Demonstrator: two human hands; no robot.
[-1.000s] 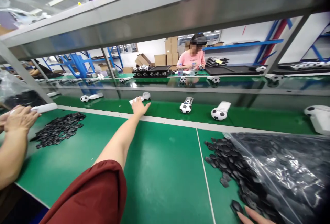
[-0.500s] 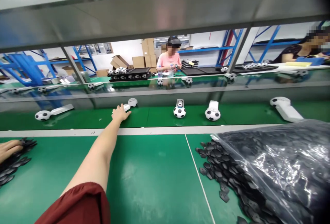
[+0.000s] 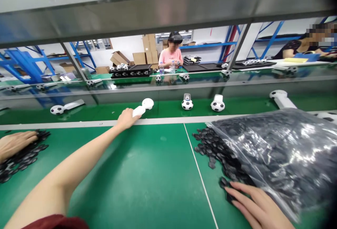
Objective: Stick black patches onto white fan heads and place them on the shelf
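Note:
My left hand (image 3: 126,119) reaches across to the green belt, closed around the white handle (image 3: 138,111) of a soccer-ball device. Its round head (image 3: 147,104) points away to the right, plain white side showing. At the lower right, my right hand (image 3: 259,204) has its fingers stretched out, fingertips touching loose black flat pieces (image 3: 224,182). A heap of these pieces (image 3: 214,148) spills from the mouth of a clear plastic bag (image 3: 284,151) beside it. Whether a piece is pinched beneath the right fingers is hidden.
More soccer-ball devices (image 3: 187,104) lie spaced along the belt (image 3: 168,111). At the left edge, another person's hand (image 3: 18,143) rests on a second black heap (image 3: 25,160). A metal shelf (image 3: 147,7) spans overhead. Two people (image 3: 171,55) sit beyond the belt.
My left hand has closed on the device's handle and drawn it right and toward the belt's near edge. My right hand has come into view at the black pieces.

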